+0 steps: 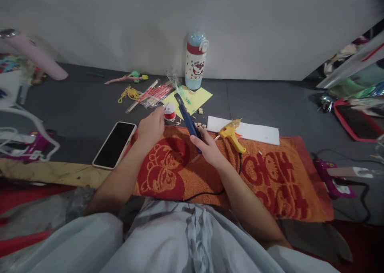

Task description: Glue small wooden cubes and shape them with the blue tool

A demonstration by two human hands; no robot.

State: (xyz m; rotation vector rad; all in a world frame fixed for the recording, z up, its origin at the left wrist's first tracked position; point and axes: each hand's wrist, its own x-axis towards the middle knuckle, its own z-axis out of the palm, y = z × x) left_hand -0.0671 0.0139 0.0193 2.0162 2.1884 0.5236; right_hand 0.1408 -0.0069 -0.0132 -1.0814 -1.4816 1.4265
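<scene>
My right hand (209,147) is wrapped round a long dark blue utility knife (189,121), which slants up and away with its dark end towards the yellow paper. Beside a white spool with a red band (169,112), my left hand (152,125) has its fingers closed. A small pale tip shows at those fingers, too small to name. Small pale wooden pieces (201,125) lie scattered between the paper (199,99) and the orange towel (195,181). Right of my right hand, a yellow glue gun (231,135) rests on the towel and a white foam strip (258,132).
A phone (114,145) lies left of my left forearm. Behind are wrapped red-and-white sticks (156,95), a yellow cord (129,93) and an upright bottle (195,61). The glue gun's black cord (207,193) crosses the towel. A red-edged phone (358,121) is at right.
</scene>
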